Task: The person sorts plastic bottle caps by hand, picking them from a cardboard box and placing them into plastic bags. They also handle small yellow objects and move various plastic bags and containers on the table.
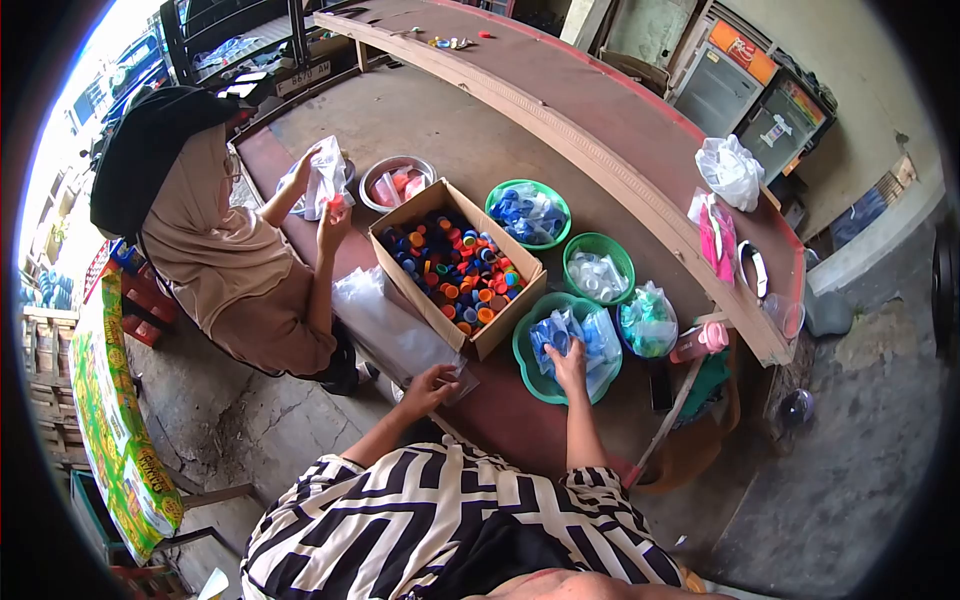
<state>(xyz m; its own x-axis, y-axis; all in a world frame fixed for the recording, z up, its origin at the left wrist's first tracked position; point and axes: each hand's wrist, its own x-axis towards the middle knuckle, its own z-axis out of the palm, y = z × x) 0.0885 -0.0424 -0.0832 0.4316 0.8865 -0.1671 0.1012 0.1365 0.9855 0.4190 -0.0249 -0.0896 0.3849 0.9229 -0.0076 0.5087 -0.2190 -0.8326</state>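
My right hand point(570, 365) is in the green scalloped basin point(524, 365), its fingers closed round a clear bag of blue caps point(556, 332). Other bags lie beside it in the basin. My left hand point(430, 388) is at the near end of a stack of clear plastic bags point(385, 315), fingers curled at the bags' edge; whether it grips one is too small to tell. Beyond the stack stands an open cardboard box point(480, 347) full of red, orange, blue and black caps point(462, 270).
At the left a co-worker point(255, 270) holds a clear bag point(325, 170) near a metal bowl point(430, 168). Right of the box are green baskets point(632, 262) with bagged caps and a pink-lidded bottle point(700, 342). A wooden rail point(560, 115) crosses the table's far side.
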